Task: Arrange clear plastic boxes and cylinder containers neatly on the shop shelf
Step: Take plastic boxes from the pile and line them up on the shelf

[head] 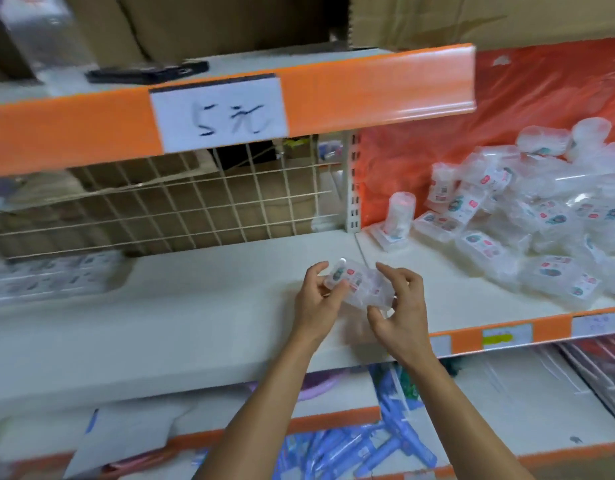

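I note left hand and right hand each pinching one clear plastic box, over white shelf, jumbled boxes heaped at right.

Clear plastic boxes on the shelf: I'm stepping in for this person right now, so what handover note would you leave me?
Left grip: pinches the left end of a clear box.
Right grip: fingers curled round its right end.
The box is held just over the bare middle of the shelf.
Done, it seems: a blurred row of boxes lies at the far left; one cylinder container stands upright on a flat box.
Left: set the held box down, then sort the loose pile on the right.
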